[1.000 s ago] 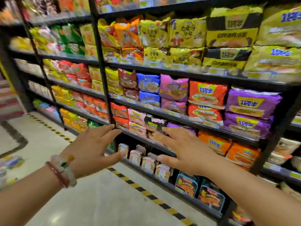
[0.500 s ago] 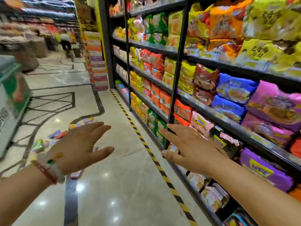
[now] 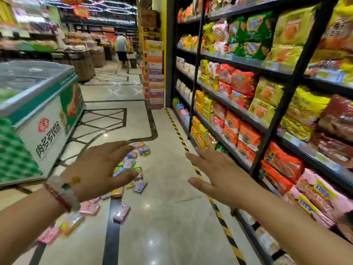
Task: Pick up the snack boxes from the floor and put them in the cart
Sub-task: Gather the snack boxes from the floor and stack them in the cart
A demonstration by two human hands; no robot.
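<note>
Neither grip holds anything: your left hand (image 3: 99,169) and your right hand (image 3: 219,175) are both stretched out in front of you with fingers straight and spread apart, palms down, well above the floor (image 3: 168,217). That posture reads as a reach not yet committed to a target, which makes sense, since nothing is within touch.

The snack boxes (image 3: 133,169) lie scattered on the floor ahead of and below your left hand, some hidden behind it. A loose cluster of small colourful ones sits just past its fingertips, a blue one (image 3: 140,186) lies between your two hands, and a pink box (image 3: 121,213) rests on the dark floor stripe (image 3: 112,236) nearer to you, below your left wrist. More pink and orange boxes trail back under your left forearm. They lie at all angles, some flat and some tipped on one another, as spilled things do.

Beyond your right hand runs the shelf rack (image 3: 267,131) packed with noodle bags, edged by a yellow-and-black floor tape (image 3: 215,205). To the outside of your left hand stands a chest freezer (image 3: 38,111).

No cart is in view, so you cannot yet tell where the boxes must go. Judging by this, the task is at its start: you likely need to crouch toward the nearest boxes first.
</note>
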